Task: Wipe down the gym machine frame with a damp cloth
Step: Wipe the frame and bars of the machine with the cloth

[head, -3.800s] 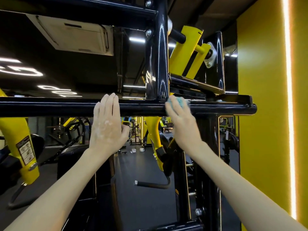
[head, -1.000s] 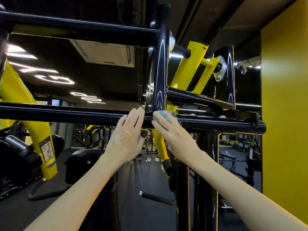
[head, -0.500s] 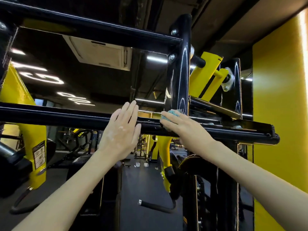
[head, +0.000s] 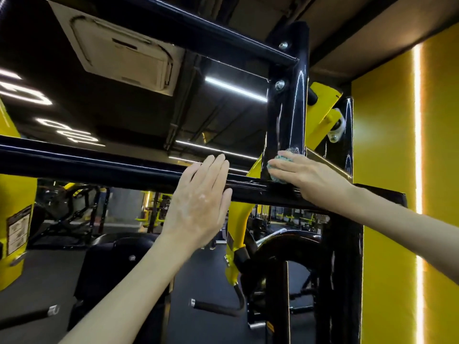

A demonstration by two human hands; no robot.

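A glossy black gym machine frame fills the head view: a horizontal bar (head: 99, 167) runs from the left to a vertical post (head: 285, 115). My left hand (head: 198, 204) lies flat with straight fingers against the horizontal bar. My right hand (head: 308, 180) presses a small teal cloth (head: 282, 162) against the foot of the post, where it meets the bar. Most of the cloth is hidden under my fingers.
Yellow machine parts sit behind the post (head: 320, 112) and at the far left (head: 15, 219). A yellow wall (head: 387, 145) with a vertical light strip stands at the right. A second black bar (head: 198, 38) crosses overhead. Other gym machines stand behind on the dark floor.
My right hand has slid the cloth along the horizontal bar and up onto the base of the vertical post. My left hand stays flat on the bar. The view has tilted upward.
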